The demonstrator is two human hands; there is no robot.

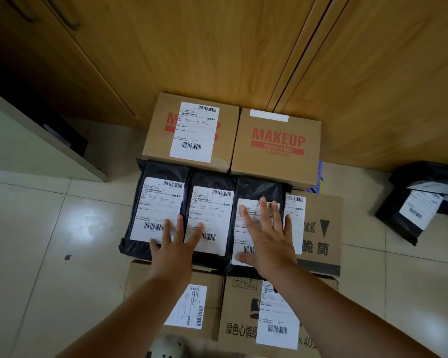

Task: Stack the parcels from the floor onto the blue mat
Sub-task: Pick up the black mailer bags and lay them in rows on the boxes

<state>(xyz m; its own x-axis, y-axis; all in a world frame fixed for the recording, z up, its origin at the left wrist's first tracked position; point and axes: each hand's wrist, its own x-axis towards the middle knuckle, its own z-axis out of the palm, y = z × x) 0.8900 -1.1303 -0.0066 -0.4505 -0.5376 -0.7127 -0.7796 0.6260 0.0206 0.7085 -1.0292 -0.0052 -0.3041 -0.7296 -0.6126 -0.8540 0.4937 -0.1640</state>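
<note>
Against the wooden doors (217, 47) sits my stack: boxes (276, 148), then three black bags (210, 182) in front; blue mat (318, 177) barely peeks out beside them. Left hand (175, 248) and right hand (268, 233) flat, fingers spread, gripping nothing. I'd press evenly, square edges. One bag (409, 205) remains on floor, right of doors.

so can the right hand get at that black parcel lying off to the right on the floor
Probably yes: the black parcel lies in the open on the tiles, nothing between it and the right hand, though it may need a lean.
</note>
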